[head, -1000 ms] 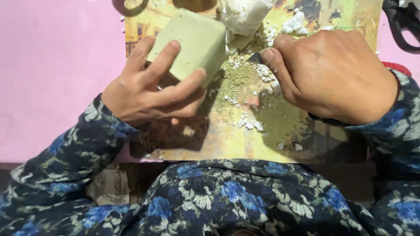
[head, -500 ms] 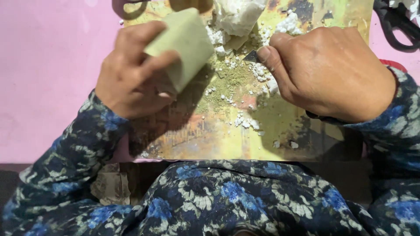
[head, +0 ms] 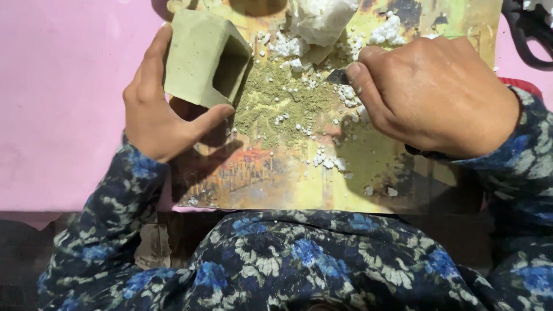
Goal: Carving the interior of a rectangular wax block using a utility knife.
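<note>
My left hand (head: pixel 155 109) grips a pale green foam block (head: pixel 199 55) with a square hollow cut into its right face, lifted over the left side of a yellow painted board (head: pixel 276 178). My right hand (head: pixel 438 95) rests on the board at the right, fingers closed around a small dark blade (head: pixel 337 76) whose tip pokes out toward the left. Green dust (head: pixel 276 101) and white foam crumbs (head: pixel 325 158) lie on the board between the two hands.
A white foam chunk (head: pixel 322 20) lies at the board's top edge. Black scissors (head: pixel 527 29) sit at the top right. A pink surface (head: pixel 63 103) spreads under and left of the board. My lap in dark floral cloth (head: pixel 299 265) fills the bottom.
My left hand has turned the green block and shifted it left, so its hollow now faces right. My right hand has stayed in place with the blade.
</note>
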